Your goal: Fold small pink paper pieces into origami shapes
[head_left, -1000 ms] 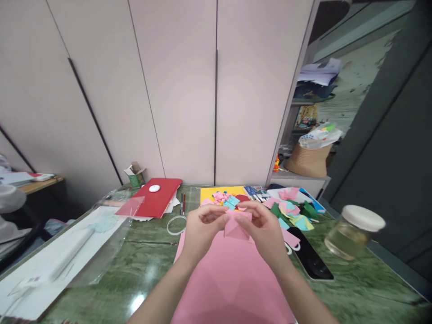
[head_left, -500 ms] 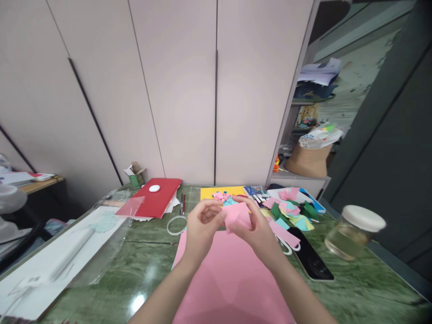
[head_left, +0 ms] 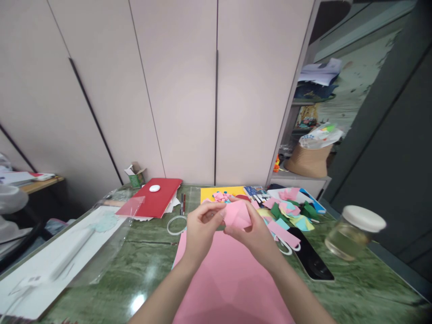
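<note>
Both my hands are raised over the green table, pinching one small folded piece of pink paper (head_left: 237, 214) between them. My left hand (head_left: 201, 230) grips its left edge with thumb and fingertips closed. My right hand (head_left: 254, 235) holds it from below and the right, fingers curled round it. Under my forearms a large pink paper sheet (head_left: 229, 279) lies flat on the green marble table (head_left: 148, 265).
Behind the hands lie a yellow sheet (head_left: 211, 194) with paper scraps, a heap of coloured paper pieces (head_left: 290, 211), markers (head_left: 258, 194), a black phone (head_left: 308, 258) and a tape ring (head_left: 176, 224). A lidded glass jar (head_left: 354, 231) stands at right. A red folder (head_left: 157, 196) and plastic wrap (head_left: 84, 243) lie at left.
The small pink paper has been turned and lifted slightly; my right hand has shifted under it while my left keeps its pinch.
</note>
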Available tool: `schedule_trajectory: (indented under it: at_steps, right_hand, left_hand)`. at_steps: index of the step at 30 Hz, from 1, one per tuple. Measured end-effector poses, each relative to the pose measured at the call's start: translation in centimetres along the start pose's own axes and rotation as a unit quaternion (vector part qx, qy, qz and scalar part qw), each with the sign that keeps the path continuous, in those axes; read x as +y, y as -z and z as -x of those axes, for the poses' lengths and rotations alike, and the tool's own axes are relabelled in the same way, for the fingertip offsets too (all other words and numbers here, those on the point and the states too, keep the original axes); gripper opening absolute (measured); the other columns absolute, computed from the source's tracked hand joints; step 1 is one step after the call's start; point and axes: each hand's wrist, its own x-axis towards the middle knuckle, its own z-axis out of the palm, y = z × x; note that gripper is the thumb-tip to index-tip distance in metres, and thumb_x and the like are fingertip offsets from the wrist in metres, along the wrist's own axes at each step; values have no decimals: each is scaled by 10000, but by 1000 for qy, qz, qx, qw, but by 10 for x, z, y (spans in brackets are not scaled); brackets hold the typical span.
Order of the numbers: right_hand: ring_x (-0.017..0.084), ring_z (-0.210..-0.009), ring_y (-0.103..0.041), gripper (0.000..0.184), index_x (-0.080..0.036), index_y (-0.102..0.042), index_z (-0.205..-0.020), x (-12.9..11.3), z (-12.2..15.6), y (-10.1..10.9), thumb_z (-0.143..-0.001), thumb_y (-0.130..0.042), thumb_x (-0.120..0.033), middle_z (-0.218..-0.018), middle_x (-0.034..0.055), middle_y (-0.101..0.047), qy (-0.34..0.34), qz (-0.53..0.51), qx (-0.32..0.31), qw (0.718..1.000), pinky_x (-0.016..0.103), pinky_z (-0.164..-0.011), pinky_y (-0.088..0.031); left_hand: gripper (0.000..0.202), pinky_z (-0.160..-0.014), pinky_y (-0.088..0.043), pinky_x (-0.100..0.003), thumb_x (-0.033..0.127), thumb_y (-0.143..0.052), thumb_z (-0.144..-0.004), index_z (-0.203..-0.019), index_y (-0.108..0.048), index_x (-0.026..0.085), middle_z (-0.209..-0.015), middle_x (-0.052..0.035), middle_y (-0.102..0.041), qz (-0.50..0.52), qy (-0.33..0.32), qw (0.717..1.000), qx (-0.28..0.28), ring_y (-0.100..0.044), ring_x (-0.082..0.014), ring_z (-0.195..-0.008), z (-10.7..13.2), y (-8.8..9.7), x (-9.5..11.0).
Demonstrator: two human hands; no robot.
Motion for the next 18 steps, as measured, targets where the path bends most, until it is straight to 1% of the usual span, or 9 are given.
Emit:
schedule_trajectory:
  at_steps: [3,7,9,11,13,15,16,18]
  right_hand:
    - [217,-1058,-567,525,-262,-474,-1181,7,-2,0,-696,-661,-187,-1159,42,-578,19,6,17,1000,338,-842,-492]
    - [214,-1103,-535,527,-277,-480,-1178,12,-4,-1,-692,-661,-179,-1206,35,-548,38,39,45,997,338,-886,-458]
    - [211,-1073,-551,537,-279,-473,-1190,11,-4,0,-695,-664,-197,-1225,36,-538,31,41,38,998,327,-853,-470]
    - [210,-1044,-558,494,-271,-486,-1186,10,-4,2,-721,-648,-232,-1212,38,-547,27,53,30,998,310,-803,-480]
    - [202,-970,-569,323,-236,-560,-1082,8,-5,5,-764,-610,-266,-1084,33,-603,40,77,33,996,290,-748,-472]
    - [184,-830,-573,139,-196,-622,-890,9,-6,9,-796,-577,-289,-865,17,-631,60,95,38,993,273,-686,-453]
    - [172,-752,-563,128,-184,-629,-804,9,-7,11,-799,-575,-300,-769,7,-620,66,95,38,993,269,-652,-443]
    - [160,-668,-542,172,-171,-637,-728,10,-8,14,-791,-588,-324,-686,1,-605,64,80,37,994,266,-612,-431]
  left_hand:
    - [91,-542,-514,-199,214,-690,-711,-788,-697,167,-698,5,-626,3,1,1000,4,-590,-94,-562,0,0,0]
    - [80,-539,-512,-198,215,-691,-709,-772,-683,167,-659,13,-631,-2,-5,1000,9,-596,-97,-551,-1,0,0]
    - [87,-541,-514,-197,217,-697,-703,-772,-676,168,-640,17,-632,-1,-6,1000,12,-598,-98,-551,-1,0,1]
    - [97,-546,-519,-200,221,-704,-696,-774,-674,171,-641,15,-641,3,-3,1000,12,-606,-104,-566,0,0,2]
    - [98,-570,-527,-208,225,-709,-690,-769,-681,174,-663,5,-658,2,3,1000,5,-620,-115,-602,0,0,3]
    - [104,-609,-533,-217,229,-717,-685,-771,-696,175,-698,-11,-678,-8,9,1000,-3,-635,-127,-648,0,1,3]
    - [112,-627,-535,-223,230,-722,-682,-776,-705,174,-717,-20,-686,-16,10,1000,-6,-640,-134,-667,0,1,3]
    - [132,-647,-535,-234,237,-731,-676,-790,-715,172,-745,-33,-696,-22,13,1000,-13,-645,-144,-690,-1,1,2]
